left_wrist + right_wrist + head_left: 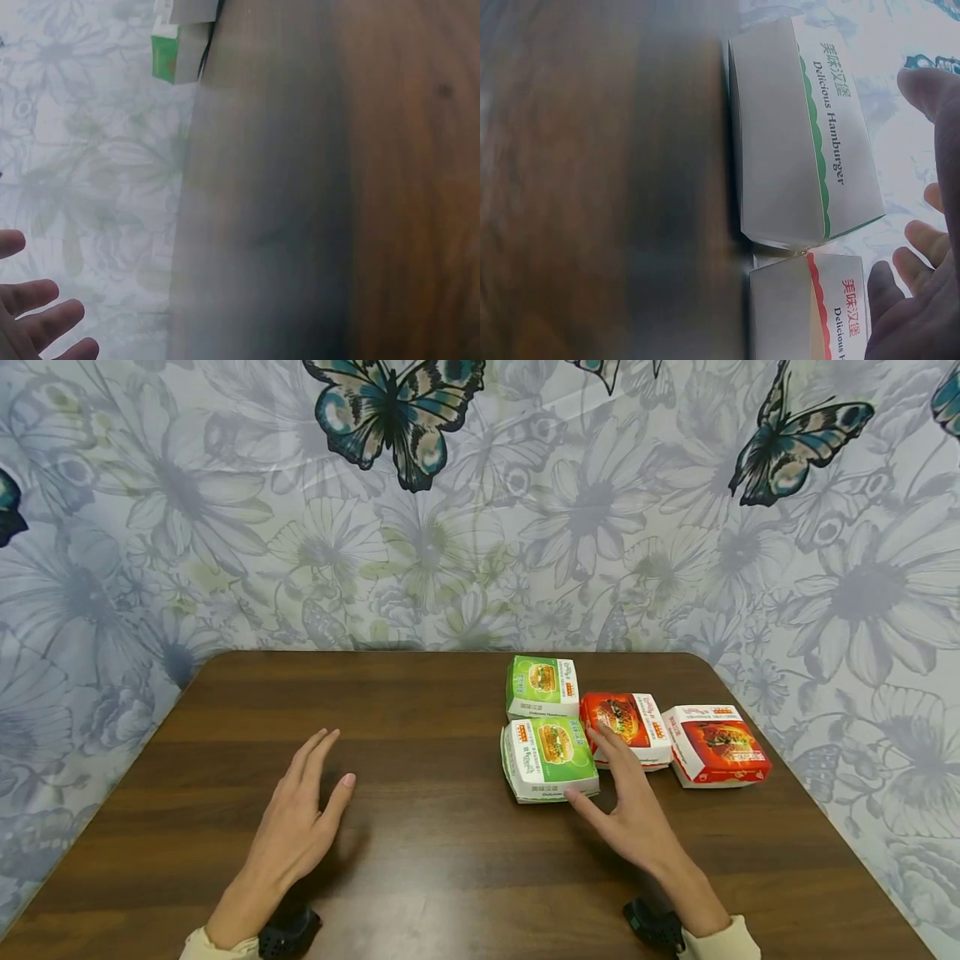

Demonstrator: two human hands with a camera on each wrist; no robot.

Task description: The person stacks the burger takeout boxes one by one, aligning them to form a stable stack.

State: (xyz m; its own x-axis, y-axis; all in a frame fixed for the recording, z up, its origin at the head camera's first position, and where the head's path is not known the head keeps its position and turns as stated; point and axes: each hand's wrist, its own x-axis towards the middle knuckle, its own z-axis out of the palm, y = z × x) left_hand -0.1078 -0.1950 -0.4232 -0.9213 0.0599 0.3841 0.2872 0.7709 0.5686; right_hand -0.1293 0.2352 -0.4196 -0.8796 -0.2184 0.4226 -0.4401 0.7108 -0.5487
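On the table's right half sit two green-and-white hamburger boxes, one in front (555,758) and one behind it (542,687). Beside them are two red-and-white hamburger boxes, a middle one (633,722) and one at the far right (718,747). My right hand (636,818) reaches toward the group with spread fingers, its thumb tip at the front green box's lower corner and its fingertips overlapping the middle red box. In the right wrist view, that hand (922,300) has nothing in its grasp. Over the table's left half, my left hand (292,827) is held with fingers extended, away from the boxes.
The brown wooden table (420,877) has rounded back corners and meets a wall (465,568) papered with flowers and butterflies. A black wrist device (288,931) is on the left wrist, another (652,925) on the right.
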